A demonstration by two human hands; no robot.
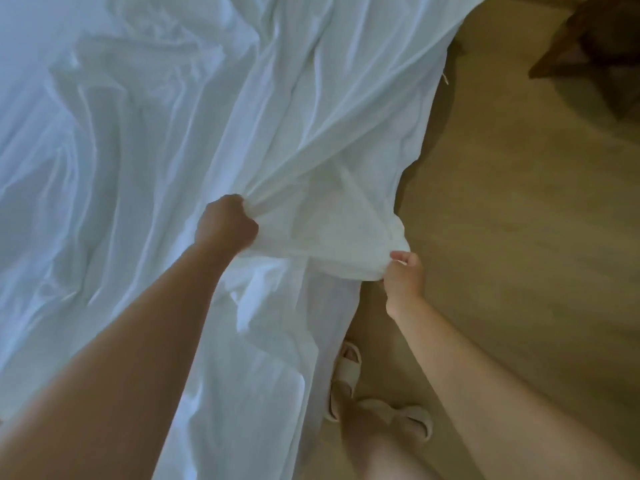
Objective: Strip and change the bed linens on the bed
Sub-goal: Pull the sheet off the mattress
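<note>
A white sheet (166, 126) lies rumpled over the bed, filling the left and middle of the view, and hangs off the bed's right side toward the floor. My left hand (225, 225) grips a bunched fold of the sheet in a fist near the bed's edge. To its right, my right hand (403, 277) pinches the sheet's lifted edge over the floor. The stretch of sheet between the two hands is raised and gathered. The mattress under the sheet is hidden.
A tan wooden floor (519, 202) runs along the bed's right side. My feet in beige slippers (346, 372) stand on it close to the hanging sheet. Dark wooden furniture (588, 46) stands at the top right corner.
</note>
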